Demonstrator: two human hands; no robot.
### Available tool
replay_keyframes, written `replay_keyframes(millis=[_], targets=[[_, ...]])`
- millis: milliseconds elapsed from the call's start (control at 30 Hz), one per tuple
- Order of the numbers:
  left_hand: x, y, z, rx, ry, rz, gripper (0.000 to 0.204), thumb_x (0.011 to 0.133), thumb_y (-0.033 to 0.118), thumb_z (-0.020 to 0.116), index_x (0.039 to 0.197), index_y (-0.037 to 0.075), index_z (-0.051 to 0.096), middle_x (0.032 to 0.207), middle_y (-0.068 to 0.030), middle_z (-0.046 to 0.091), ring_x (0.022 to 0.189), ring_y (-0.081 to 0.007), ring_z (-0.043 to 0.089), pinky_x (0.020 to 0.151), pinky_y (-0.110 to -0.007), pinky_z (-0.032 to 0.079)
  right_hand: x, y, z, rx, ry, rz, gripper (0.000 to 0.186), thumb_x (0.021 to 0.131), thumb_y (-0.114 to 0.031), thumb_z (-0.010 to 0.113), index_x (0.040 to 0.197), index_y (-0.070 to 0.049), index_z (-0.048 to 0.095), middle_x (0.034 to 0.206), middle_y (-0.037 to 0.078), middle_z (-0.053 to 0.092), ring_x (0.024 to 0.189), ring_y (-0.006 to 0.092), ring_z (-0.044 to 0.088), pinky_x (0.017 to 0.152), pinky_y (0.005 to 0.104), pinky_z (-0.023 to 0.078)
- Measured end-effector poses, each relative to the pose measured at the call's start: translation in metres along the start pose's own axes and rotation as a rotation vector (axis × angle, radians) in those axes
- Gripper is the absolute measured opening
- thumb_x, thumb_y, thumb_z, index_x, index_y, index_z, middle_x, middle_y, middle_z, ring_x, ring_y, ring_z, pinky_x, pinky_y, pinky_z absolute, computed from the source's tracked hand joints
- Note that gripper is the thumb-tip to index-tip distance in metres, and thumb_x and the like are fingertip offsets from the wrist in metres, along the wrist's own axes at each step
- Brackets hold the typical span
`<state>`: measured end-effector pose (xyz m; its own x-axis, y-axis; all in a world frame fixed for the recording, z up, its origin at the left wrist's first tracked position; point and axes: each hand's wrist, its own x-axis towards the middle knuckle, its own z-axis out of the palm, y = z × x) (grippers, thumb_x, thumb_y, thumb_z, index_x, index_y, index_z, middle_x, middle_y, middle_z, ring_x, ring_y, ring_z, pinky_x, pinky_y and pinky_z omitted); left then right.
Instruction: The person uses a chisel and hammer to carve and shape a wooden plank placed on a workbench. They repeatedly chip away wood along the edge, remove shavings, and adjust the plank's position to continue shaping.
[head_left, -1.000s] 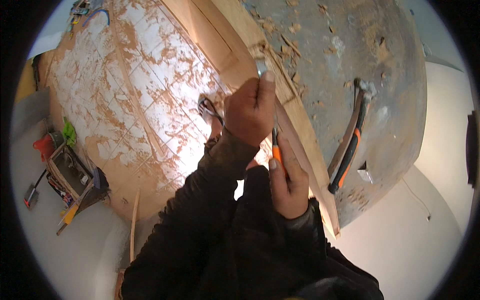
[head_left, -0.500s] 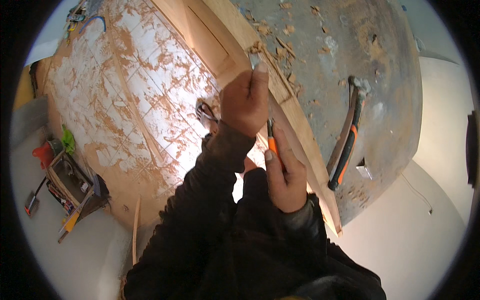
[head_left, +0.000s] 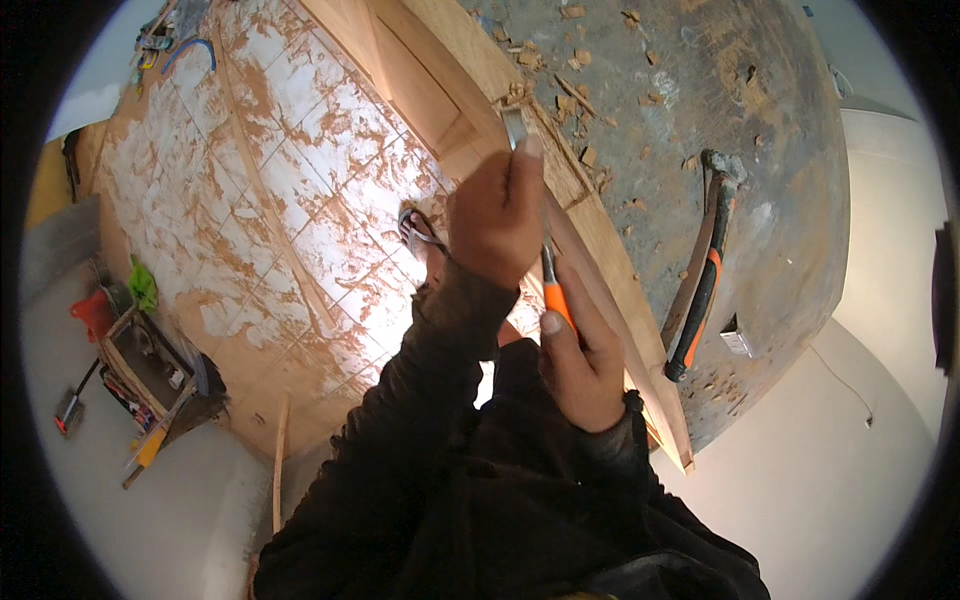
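A chisel with a metal blade and an orange handle (head_left: 557,298) slants across both my hands. My left hand (head_left: 497,215) is closed around its blade, thumb pressed near the tip, and the blade's end shows just past the thumb. Lower down, my right hand (head_left: 588,370) is closed on the handle, its thumb along it. The blade end lies over the edge of a wooden door panel (head_left: 625,290), by a recess cut (head_left: 560,150) in its pale edge strip. Most of the blade's length is hidden behind my left hand.
A hammer (head_left: 705,275) with a black and orange grip lies on the worn grey tabletop (head_left: 790,220), near a small metal piece (head_left: 737,337). Wood chips (head_left: 575,95) lie scattered there. A sandalled foot (head_left: 420,228) stands on the dusty tiles; a tool box (head_left: 150,360) sits at left.
My view has shifted a little. The chisel tip shows more beyond my left thumb, and both hands keep hold of the chisel.
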<state>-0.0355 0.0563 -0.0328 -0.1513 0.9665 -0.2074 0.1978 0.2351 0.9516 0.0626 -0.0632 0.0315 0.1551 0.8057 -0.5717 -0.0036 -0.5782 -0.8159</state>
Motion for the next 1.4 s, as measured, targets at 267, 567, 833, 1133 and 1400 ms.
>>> replay_keyframes(millis=[267,567,833,1133,1400], targets=[[0.007,0.009,0.0,-0.183,-0.011,-0.193,0.042,0.105,0.025,0.056,0.071,0.0,0.056,0.056,-0.0067,0.046,0.055,-0.0115,0.041,0.051,-0.034,0.038,0.009,-0.035,-0.022,-0.367,-0.07,-0.072,0.046,0.099,-0.013,0.059,0.142,0.0,0.055,0.125,0.023,0.068,0.12,0.0265,0.064,0.103,0.034,0.045],[-0.004,0.001,0.01,-0.146,0.057,-0.063,0.046,0.106,0.029,0.055,0.07,0.0,0.053,0.056,-0.0145,0.049,0.053,-0.017,0.042,0.05,-0.037,0.04,0.009,-0.018,-0.026,-0.398,-0.059,-0.199,0.046,0.097,-0.01,0.06,0.142,0.0,0.055,0.122,0.023,0.068,0.116,0.0251,0.065,0.101,0.0345,0.046],[0.016,0.011,-0.01,0.155,-0.06,0.012,0.05,0.104,0.037,0.057,0.07,0.001,0.052,0.061,-0.0207,0.054,0.058,-0.0409,0.055,0.054,-0.043,0.043,0.016,-0.035,-0.019,0.06,-0.069,0.013,0.047,0.104,-0.019,0.058,0.146,0.0,0.05,0.089,0.005,0.064,0.072,0.0104,0.058,0.065,0.0243,0.046],[0.044,0.039,-0.048,0.646,0.207,0.611,0.038,0.089,0.028,0.076,0.118,0.005,0.065,0.126,-0.0205,0.061,0.131,-0.0336,0.047,0.112,-0.049,0.033,-0.034,-0.006,-0.026,0.122,-0.001,0.083,0.044,0.103,-0.014,0.057,0.144,-0.001,0.051,0.094,0.002,0.061,0.078,0.0084,0.053,0.071,0.024,0.046],[0.105,0.038,-0.045,0.715,0.033,0.688,0.014,0.089,0.023,0.073,0.095,0.01,0.073,0.113,-0.0108,0.071,0.118,-0.0309,0.059,0.103,-0.05,0.042,-0.082,-0.002,-0.09,0.056,0.03,0.071,0.049,0.102,-0.015,0.057,0.146,0.002,0.047,0.106,0.008,0.066,0.09,0.0145,0.061,0.082,0.0281,0.049]])
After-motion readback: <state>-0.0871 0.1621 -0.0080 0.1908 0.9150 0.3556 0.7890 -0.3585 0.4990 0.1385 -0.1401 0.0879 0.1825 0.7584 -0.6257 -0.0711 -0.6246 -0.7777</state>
